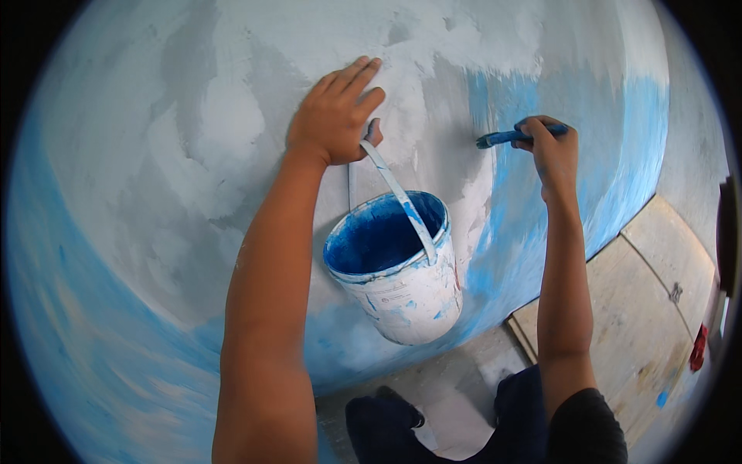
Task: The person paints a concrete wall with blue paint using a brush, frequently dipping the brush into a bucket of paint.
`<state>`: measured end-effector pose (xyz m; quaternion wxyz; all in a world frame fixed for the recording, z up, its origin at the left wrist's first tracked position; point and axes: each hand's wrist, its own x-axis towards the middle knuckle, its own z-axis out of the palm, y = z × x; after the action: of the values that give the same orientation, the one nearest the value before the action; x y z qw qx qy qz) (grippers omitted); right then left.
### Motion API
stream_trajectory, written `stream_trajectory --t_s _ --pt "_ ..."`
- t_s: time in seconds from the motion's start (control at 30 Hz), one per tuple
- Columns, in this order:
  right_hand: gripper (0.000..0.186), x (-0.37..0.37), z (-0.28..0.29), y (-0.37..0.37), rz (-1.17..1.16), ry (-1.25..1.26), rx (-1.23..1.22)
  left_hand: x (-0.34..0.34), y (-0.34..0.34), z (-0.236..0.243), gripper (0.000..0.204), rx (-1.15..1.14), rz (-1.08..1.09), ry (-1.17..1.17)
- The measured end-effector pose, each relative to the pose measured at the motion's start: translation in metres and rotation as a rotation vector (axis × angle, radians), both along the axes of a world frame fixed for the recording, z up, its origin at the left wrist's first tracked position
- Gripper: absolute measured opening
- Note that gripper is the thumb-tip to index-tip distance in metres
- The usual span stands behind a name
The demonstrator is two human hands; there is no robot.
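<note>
My left hand (pixel 331 120) rests against the wall (pixel 232 100) with its fingers stretched upward. The strap handle (pixel 393 185) of a white paint bucket (pixel 410 309) hangs from its thumb. Blue paint coats the inside of this bucket, and blue and white smears mark its outside. To the right, my right hand (pixel 553 151) grips a paintbrush (pixel 501 139) between thumb and fingers. The brush lies roughly level, its blue-stained bristles pointing left at the grey wall, beside a strip of fresh blue. Whether the bristles touch the wall I cannot tell.
Blue paint (pixel 518 193) covers the wall's right and lower parts; grey and white patches fill the middle. Pale boards (pixel 634 309) lie at the lower right, with a small red object (pixel 699 348) at their edge. My dark-trousered legs (pixel 379 425) show below.
</note>
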<state>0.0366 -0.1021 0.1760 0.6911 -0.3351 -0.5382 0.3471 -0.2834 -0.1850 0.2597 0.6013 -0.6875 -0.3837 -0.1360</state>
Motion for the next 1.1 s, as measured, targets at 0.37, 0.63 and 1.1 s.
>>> stream_trajectory --t_s 0.37,0.63,1.1 --pt "0.025 -0.019 0.001 -0.024 0.075 -0.027 0.130 0.001 -0.006 -0.003 0.037 -0.017 0.017 -0.040" --pt "0.023 -0.037 0.004 -0.025 0.064 -0.256 0.105 -0.003 -0.006 -0.001 0.037 -0.012 0.029 -0.024" --pt "0.019 -0.047 0.019 -0.031 0.245 0.179 0.375 0.000 0.002 -0.004 0.035 0.012 0.029 -0.008"
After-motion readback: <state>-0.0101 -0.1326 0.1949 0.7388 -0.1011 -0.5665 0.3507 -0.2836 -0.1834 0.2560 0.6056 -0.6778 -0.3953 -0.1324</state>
